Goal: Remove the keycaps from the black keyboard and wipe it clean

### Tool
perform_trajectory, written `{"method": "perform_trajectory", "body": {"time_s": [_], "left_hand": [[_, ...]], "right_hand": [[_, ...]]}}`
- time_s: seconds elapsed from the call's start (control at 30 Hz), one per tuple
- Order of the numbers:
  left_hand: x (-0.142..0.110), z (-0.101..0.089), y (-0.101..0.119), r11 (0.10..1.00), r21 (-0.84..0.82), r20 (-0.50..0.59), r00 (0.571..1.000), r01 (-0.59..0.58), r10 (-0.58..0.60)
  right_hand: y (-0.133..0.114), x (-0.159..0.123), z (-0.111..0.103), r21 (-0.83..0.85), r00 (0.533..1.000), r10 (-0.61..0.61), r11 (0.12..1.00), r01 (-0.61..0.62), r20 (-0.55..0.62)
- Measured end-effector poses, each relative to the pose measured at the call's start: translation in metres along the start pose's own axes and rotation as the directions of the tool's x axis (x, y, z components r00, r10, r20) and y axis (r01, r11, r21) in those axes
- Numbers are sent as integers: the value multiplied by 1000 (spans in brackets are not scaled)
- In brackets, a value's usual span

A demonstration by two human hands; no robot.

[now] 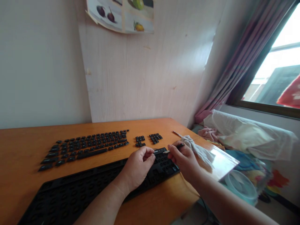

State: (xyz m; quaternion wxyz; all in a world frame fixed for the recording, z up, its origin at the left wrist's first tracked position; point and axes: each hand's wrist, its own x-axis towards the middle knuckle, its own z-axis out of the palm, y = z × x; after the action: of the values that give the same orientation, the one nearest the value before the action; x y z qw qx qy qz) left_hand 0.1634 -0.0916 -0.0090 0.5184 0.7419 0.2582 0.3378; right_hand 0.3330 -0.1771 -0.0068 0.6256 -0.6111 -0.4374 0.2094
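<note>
A black keyboard (86, 178), most of its keycaps off, lies at a slant along the front of the table. My right hand (184, 157) is closed around a small black-handled tool (180, 146), its pale tip pointing left over the keyboard's number pad end. I cannot make out the kind of tool. Just left of that tip, my left hand (137, 167) hovers over or rests on the keyboard, thumb and fingers curled together; what they hold, if anything, is hidden. Behind the keyboard, loose black keycaps (91, 142) are laid out in rows, with smaller groups of keycaps (154, 137) to their right.
The orange wooden table (21, 147) meets a wall board at the back. On its right side lie a grey cloth (199, 150), a thin pen-like stick (177, 133) and a shiny white sheet (225, 161). Beyond its right edge are a clear plastic tub (241, 186) and piled fabric.
</note>
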Motion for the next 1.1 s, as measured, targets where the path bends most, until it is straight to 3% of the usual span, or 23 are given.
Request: {"method": "perform_trajectory", "body": {"time_s": [0.17,0.33,0.43,0.57,0.73,0.8,0.97,1.1], "left_hand": [[-4,2,11,926,-353,120,988,133,-97],[-4,-2,18,865,-468,106,983,181,-149],[-4,-3,18,863,-472,101,983,181,-152],[-4,-4,16,873,-446,98,980,197,-171],[-3,-5,14,857,-474,128,979,203,-161],[-3,-5,14,859,-467,144,976,212,-163],[-3,-4,10,880,-406,165,967,247,-196],[-2,-7,8,920,-333,44,978,205,-203]], "right_hand": [[-11,-6,25,88,996,-41,996,35,74],[-14,-10,35,120,989,-78,991,63,123],[-15,-11,34,79,988,-106,992,98,111],[-16,-11,26,-80,966,-242,965,249,91],[-14,-5,15,-331,850,-418,791,514,320],[-11,-4,12,-386,806,-437,717,581,400],[-8,-2,6,-421,772,-438,658,624,459],[-6,14,-7,-499,799,-414,627,598,436]]}}
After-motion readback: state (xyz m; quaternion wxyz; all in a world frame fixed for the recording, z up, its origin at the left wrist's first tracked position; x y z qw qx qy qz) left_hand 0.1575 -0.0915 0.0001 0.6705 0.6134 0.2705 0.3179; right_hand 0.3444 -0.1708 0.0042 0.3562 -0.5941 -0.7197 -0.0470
